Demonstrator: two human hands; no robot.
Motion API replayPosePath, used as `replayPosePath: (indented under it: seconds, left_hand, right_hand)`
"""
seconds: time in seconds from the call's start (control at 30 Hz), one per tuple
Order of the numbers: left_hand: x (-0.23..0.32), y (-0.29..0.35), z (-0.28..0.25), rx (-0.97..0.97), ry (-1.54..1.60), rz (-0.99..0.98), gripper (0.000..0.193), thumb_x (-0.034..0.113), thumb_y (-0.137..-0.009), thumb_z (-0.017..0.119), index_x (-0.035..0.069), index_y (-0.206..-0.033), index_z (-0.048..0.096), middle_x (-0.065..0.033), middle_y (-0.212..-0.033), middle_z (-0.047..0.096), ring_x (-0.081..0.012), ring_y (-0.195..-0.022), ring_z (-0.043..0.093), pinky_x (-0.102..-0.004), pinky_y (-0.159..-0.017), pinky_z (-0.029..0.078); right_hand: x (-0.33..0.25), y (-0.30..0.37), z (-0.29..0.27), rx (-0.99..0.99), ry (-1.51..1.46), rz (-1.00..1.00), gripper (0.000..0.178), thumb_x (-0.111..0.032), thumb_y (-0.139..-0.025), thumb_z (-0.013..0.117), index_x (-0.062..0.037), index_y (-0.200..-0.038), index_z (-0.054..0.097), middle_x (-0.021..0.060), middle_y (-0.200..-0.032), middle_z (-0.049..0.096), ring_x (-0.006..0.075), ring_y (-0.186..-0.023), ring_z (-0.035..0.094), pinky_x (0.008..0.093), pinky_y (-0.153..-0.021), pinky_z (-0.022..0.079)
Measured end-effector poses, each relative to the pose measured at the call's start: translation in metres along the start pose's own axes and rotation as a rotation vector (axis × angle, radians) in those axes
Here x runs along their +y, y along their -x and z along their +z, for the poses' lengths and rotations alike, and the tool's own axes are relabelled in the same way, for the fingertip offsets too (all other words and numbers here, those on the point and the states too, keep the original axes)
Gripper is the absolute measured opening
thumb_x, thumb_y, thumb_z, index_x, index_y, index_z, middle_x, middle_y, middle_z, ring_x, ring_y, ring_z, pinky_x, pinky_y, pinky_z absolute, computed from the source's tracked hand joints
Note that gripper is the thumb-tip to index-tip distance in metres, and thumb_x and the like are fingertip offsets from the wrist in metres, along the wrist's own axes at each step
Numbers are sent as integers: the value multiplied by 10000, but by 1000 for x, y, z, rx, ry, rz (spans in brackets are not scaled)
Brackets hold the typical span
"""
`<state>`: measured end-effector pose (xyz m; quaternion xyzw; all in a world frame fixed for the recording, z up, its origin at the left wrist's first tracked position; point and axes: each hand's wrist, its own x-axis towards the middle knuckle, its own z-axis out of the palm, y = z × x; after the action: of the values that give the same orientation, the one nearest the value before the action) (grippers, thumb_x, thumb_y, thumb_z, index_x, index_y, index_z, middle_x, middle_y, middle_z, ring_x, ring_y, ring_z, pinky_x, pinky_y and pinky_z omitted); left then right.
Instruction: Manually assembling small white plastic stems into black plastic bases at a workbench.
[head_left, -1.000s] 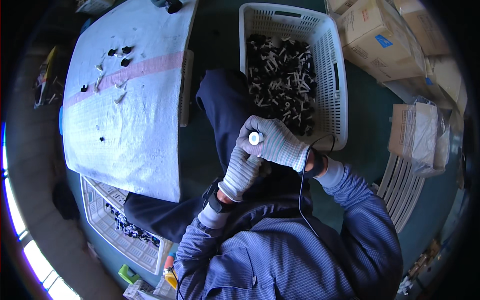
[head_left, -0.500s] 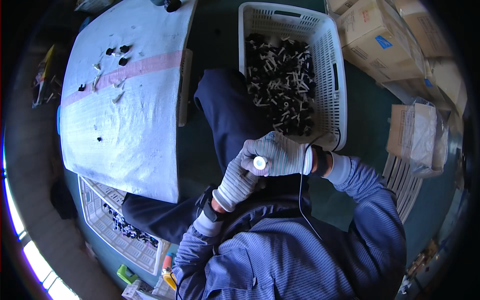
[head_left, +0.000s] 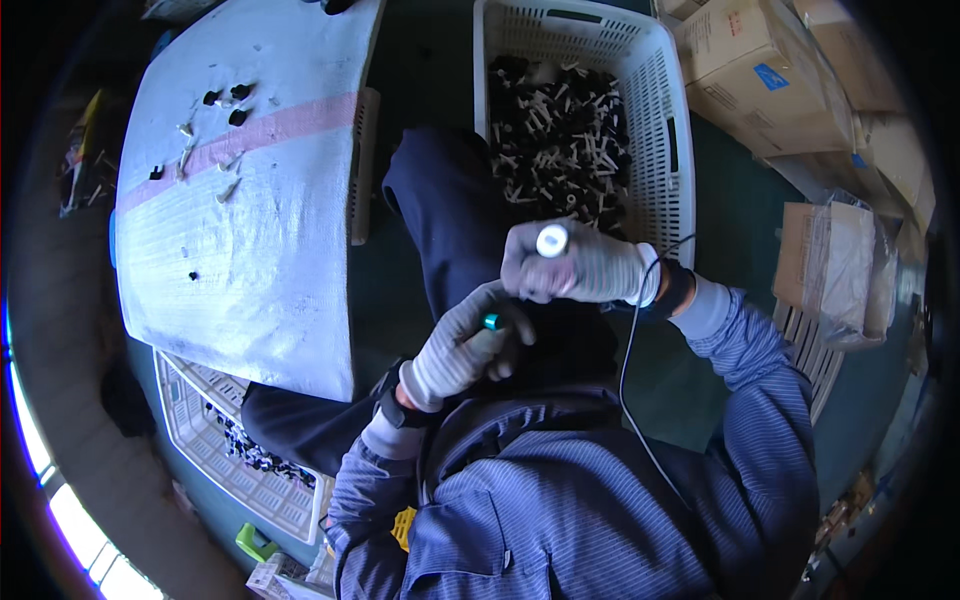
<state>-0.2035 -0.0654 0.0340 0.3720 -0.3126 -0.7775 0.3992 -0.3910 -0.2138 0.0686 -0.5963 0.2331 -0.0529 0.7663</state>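
Fingers [head_left: 484, 344] of the left hand [head_left: 452, 355] are gripping a green piece [head_left: 491, 321], likely light, stiff, best pinched by its sides; the right hand [head_left: 590, 267] is clasping a white-ended piece [head_left: 552, 240], probably rigid, by the near edge of the crate [head_left: 650, 100].

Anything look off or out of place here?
Slightly: a few black pieces and pale pieces lie scattered on the white sheet at left, while similar-looking parts are heaped in the white crate. Possibly set aside deliberately. No obvious damage.
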Motion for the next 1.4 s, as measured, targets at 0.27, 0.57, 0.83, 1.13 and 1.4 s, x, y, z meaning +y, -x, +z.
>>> replayPosePath:
  seconds: [0.27,0.57,0.83,1.13,1.4]
  left_hand:
    - [-6,0,12,242,218,-13,504,79,-944,576,62,-1418,403,-75,-1088,618,-129,-812,635,-250,-707,544]
    - [-16,8,-6,334,413,45,452,176,-977,571,24,-1380,433,-110,-1162,616,-160,-872,644,-292,-752,548]
    - [-19,-16,-2,610,163,28,280,196,-986,561,18,-1202,550,-94,-987,680,-130,-730,640,-237,-638,503]
    - [-13,-33,-9,669,177,-45,150,208,-968,595,88,-1057,595,-56,-825,666,-130,-606,610,-245,-553,500]
    - [-7,-41,-18,658,273,-122,167,227,-941,643,62,-929,628,-88,-708,651,-172,-545,605,-280,-516,499]
  right_hand:
    - [118,-10,-107,673,414,315,344,-358,-906,597,-17,-933,635,132,-778,654,239,-723,630,367,-702,503]
    - [265,40,-204,763,805,768,401,-428,-885,564,-88,-1067,675,196,-1088,672,376,-1039,628,460,-828,504]
    - [310,40,-205,563,950,909,479,-389,-898,561,-97,-1276,601,205,-1274,596,371,-1171,579,452,-984,464]
    - [318,-7,-217,549,799,906,394,-284,-893,560,-97,-1238,596,204,-1219,617,372,-1117,603,473,-938,480]
    - [348,-74,-269,868,1150,539,359,-192,-854,580,-110,-1204,590,194,-1121,621,351,-1048,610,484,-885,484]
